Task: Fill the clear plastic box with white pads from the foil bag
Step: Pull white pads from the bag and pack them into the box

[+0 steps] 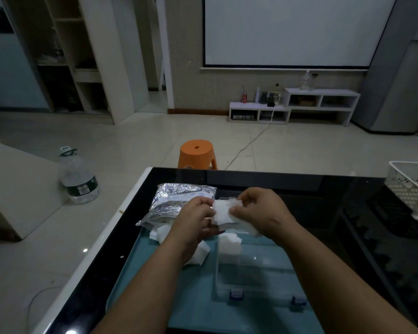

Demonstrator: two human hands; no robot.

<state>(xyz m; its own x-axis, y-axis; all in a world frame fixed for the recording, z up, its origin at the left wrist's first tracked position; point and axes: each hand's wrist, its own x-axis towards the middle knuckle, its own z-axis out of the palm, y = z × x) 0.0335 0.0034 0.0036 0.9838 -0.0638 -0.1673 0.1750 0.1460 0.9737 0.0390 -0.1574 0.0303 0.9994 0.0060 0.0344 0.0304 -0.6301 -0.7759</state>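
A crinkled foil bag lies on the teal tray at the table's left, its open end towards me with white pads spilling out. The clear plastic box stands open on the tray to the right, a small stack of pads in its far left corner. Above the box's far end, my left hand and my right hand both pinch a bunch of white pads between them. More loose pads lie under my left wrist.
The black glass table carries a white perforated basket at its far right. An orange stool stands just beyond the table's far edge. A large water bottle sits on the floor to the left.
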